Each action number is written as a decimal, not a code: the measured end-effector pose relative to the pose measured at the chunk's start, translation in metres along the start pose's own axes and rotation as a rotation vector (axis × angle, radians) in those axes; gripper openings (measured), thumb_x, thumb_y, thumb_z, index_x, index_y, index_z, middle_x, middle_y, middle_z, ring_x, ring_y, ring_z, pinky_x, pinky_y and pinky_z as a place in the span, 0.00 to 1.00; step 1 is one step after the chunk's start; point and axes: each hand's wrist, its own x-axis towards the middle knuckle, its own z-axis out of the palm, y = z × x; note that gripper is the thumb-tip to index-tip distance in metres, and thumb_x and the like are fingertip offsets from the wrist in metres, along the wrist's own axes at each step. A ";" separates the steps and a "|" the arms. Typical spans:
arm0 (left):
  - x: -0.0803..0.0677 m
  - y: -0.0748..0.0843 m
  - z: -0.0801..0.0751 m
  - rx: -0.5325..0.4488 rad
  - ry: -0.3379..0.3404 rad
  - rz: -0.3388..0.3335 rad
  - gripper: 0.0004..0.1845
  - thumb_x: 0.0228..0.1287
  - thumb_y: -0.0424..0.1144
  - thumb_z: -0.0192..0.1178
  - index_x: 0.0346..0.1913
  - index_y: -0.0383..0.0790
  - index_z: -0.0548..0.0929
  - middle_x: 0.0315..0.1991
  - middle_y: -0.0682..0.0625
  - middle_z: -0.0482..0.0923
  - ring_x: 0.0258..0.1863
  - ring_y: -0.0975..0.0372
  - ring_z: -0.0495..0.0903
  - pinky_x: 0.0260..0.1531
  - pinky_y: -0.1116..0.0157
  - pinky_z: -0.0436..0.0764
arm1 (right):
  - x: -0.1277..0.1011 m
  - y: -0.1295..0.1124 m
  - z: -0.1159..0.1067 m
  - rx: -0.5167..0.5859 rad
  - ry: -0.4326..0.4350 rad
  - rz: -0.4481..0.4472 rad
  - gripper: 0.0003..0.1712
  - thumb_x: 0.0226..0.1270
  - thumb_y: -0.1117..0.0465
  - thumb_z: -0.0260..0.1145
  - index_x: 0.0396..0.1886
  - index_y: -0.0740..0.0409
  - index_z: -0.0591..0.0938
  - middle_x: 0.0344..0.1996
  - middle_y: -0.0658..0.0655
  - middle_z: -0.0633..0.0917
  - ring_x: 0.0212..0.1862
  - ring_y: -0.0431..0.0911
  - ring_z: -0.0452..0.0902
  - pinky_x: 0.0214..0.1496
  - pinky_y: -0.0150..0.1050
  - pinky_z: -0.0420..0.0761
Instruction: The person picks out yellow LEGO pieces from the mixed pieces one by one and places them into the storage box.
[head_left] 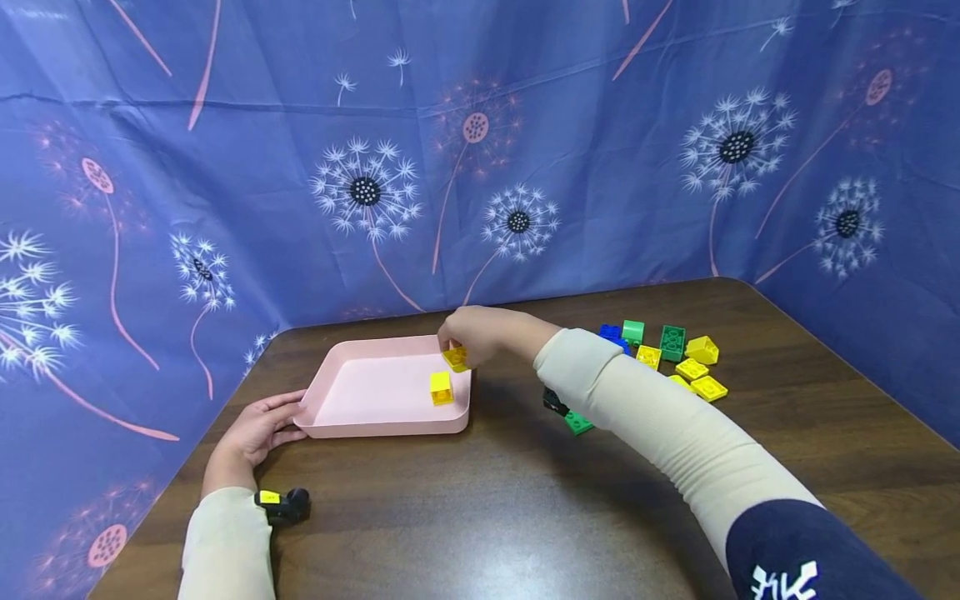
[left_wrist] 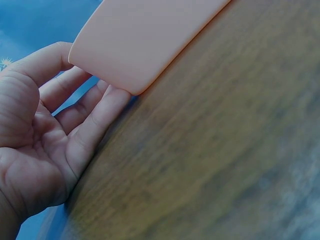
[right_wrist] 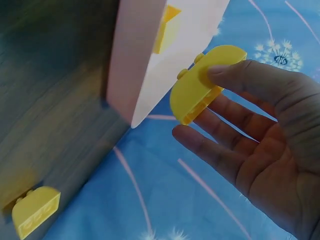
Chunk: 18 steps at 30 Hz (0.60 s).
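Note:
In the head view my right hand (head_left: 480,333) is over the right end of a pink tray (head_left: 382,428). Thumb and fingers pinch a yellow toy brick with a rounded outline (right_wrist: 200,87), its studs facing the tray in the right wrist view. Below that hand, another yellow brick (head_left: 441,388) sits inside the tray near the right wall. My left hand (head_left: 258,427) is at the tray's front left corner. Its extended fingers (left_wrist: 102,112) touch the outside of the corner in the left wrist view.
Right of the tray lie several loose bricks, among them a dark green brick (head_left: 672,342), a light green one (head_left: 633,332) and a yellow one (head_left: 702,350). A green plate (head_left: 578,422) lies partly behind the right sleeve. A patterned blue cloth (head_left: 480,167) hangs behind the wooden table (head_left: 465,517).

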 end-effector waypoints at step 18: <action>0.001 0.001 -0.001 0.007 0.010 -0.001 0.15 0.70 0.31 0.56 0.40 0.56 0.89 0.38 0.58 0.84 0.36 0.64 0.84 0.36 0.64 0.86 | 0.056 -0.030 -0.006 0.358 0.079 0.041 0.22 0.54 0.66 0.75 0.51 0.61 0.83 0.40 0.56 0.84 0.40 0.46 0.80 0.39 0.32 0.83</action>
